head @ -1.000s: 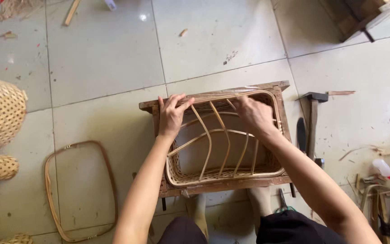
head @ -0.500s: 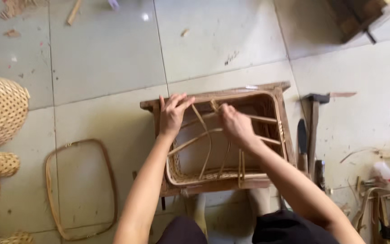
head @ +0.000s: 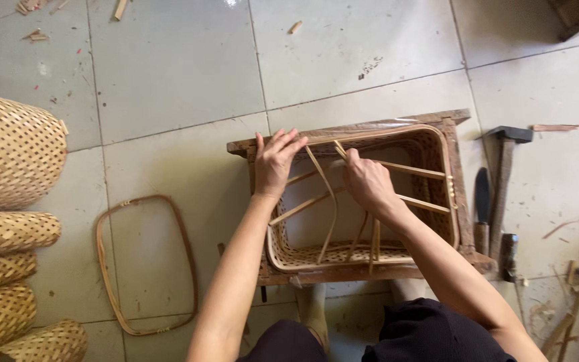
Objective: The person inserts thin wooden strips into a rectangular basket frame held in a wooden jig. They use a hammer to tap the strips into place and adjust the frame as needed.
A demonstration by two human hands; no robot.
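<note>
We see woven bamboo sleeves (head: 8,221) stacked left (one upright), a bent cane hoop (head: 145,265) on the tiles, a hammer (head: 504,174) right.

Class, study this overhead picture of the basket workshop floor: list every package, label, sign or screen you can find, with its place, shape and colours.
None can be made out: no package, label, sign or screen shows.
What shows is unmarked: the woven basket under both hands, the rolled woven sheets at far left, the hammer at right.
</note>
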